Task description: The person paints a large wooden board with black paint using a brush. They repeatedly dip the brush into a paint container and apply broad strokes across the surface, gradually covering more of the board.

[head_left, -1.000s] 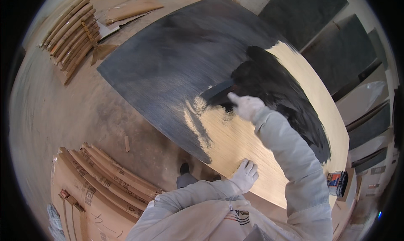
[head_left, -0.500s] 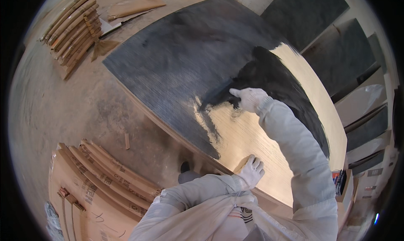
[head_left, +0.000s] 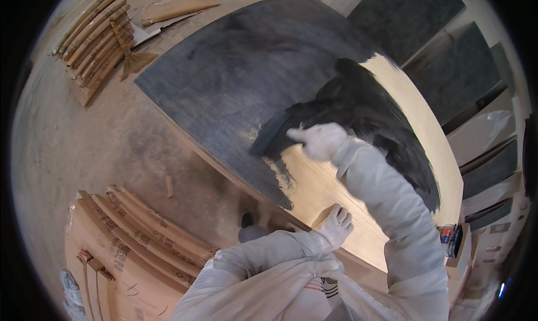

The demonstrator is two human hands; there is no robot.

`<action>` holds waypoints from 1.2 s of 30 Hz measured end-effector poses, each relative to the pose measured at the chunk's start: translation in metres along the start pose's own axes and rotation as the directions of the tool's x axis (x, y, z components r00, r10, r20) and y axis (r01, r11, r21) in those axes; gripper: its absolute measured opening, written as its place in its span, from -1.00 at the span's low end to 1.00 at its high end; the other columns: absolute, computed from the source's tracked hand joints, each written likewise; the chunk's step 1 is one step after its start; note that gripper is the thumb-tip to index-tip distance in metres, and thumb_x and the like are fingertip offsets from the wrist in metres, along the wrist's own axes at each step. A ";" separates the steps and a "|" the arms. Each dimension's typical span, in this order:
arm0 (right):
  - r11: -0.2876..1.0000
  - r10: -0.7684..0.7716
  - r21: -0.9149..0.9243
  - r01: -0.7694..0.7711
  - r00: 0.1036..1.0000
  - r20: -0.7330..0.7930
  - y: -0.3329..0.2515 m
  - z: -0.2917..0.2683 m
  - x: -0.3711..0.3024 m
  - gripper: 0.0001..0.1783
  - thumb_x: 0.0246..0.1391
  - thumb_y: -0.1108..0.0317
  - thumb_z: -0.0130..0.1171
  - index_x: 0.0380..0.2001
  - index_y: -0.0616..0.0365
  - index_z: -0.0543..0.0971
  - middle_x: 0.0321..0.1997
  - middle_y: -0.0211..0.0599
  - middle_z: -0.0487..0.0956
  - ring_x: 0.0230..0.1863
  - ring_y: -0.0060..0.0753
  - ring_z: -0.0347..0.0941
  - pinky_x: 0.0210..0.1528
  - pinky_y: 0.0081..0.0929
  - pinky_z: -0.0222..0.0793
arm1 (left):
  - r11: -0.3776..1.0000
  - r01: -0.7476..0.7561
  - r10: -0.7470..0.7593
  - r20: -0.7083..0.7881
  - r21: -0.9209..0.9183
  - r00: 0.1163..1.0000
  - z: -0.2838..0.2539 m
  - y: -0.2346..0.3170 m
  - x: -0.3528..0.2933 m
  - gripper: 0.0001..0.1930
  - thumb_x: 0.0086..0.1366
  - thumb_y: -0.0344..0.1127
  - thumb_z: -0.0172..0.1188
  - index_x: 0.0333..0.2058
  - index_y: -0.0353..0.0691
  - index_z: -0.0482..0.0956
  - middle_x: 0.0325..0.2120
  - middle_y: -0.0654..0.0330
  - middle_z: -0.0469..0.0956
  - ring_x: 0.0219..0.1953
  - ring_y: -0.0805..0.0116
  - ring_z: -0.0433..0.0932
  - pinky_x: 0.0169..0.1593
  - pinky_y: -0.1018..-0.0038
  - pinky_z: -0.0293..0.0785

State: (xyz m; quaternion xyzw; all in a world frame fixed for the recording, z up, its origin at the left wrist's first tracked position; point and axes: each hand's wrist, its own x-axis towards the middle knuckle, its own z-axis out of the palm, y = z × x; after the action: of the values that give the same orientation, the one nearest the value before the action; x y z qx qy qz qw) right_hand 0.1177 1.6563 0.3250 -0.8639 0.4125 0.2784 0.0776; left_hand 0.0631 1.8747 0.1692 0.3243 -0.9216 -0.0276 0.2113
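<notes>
At frame centre, my right hand (head_left: 321, 142) seems to grip a dark scraper (head_left: 269, 134), likely light, stiff, best held mid-back; lower centre, my left hand (head_left: 334, 228) rests unclenched on the heavy-looking panel (head_left: 224, 80).

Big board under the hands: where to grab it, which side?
Likely the near edge, just right of the left hand, coming from the wearer's side. The board lies flat, and that stretch is pale, while much of its top is coated dark. Whether fingers fit underneath doesn't show.
</notes>
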 end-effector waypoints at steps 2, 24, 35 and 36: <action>0.997 0.049 0.051 -0.050 0.999 0.025 0.014 -0.008 0.009 -0.27 0.30 0.37 0.01 0.54 -0.27 0.36 0.32 -0.19 0.66 0.27 -0.02 0.62 0.25 -0.19 0.58 | 1.000 0.011 -0.010 0.042 -0.027 0.999 -0.003 0.001 0.001 -0.66 0.33 -0.14 0.05 -0.16 -0.30 0.60 -0.10 0.02 0.50 0.05 0.04 0.40 0.31 -0.08 0.21; 0.908 -0.360 -0.248 0.336 0.931 -0.057 0.006 -0.022 0.025 -0.29 0.29 0.47 0.11 0.32 -0.73 0.59 -0.13 -0.21 0.75 -0.09 -0.01 0.72 0.04 -0.24 0.66 | 0.999 0.051 -0.051 0.003 0.001 0.999 0.010 0.010 0.000 -0.62 0.38 -0.15 0.04 -0.03 -0.28 0.64 0.00 -0.02 0.57 0.18 -0.02 0.47 0.38 -0.12 0.22; 0.887 -0.242 -0.383 0.260 0.966 0.095 0.017 -0.037 0.021 -0.21 0.22 0.51 0.10 0.40 -0.66 0.53 0.10 -0.15 0.75 0.07 -0.10 0.72 0.20 -0.28 0.60 | 0.991 0.124 -0.128 -0.116 -0.044 0.985 0.023 0.017 0.005 -0.80 0.29 -0.19 0.08 -0.29 -0.17 0.56 -0.21 0.20 0.49 -0.02 0.16 0.46 0.27 0.12 0.29; 0.833 -0.324 -0.429 0.350 0.936 0.136 0.015 -0.031 0.016 -0.21 0.24 0.51 0.08 0.40 -0.70 0.51 0.11 -0.16 0.74 0.06 -0.11 0.72 0.20 -0.27 0.61 | 0.989 0.140 -0.144 -0.114 -0.037 0.983 0.023 0.018 0.004 -0.82 0.28 -0.19 0.08 -0.30 -0.15 0.55 -0.23 0.21 0.47 -0.04 0.18 0.45 0.25 0.15 0.30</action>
State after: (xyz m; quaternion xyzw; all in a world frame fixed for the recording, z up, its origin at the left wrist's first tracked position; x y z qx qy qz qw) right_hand 0.1273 1.6245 0.3436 -0.9091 0.1765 0.3721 -0.0630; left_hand 0.0401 1.8840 0.1528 0.3871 -0.8818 -0.0373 0.2667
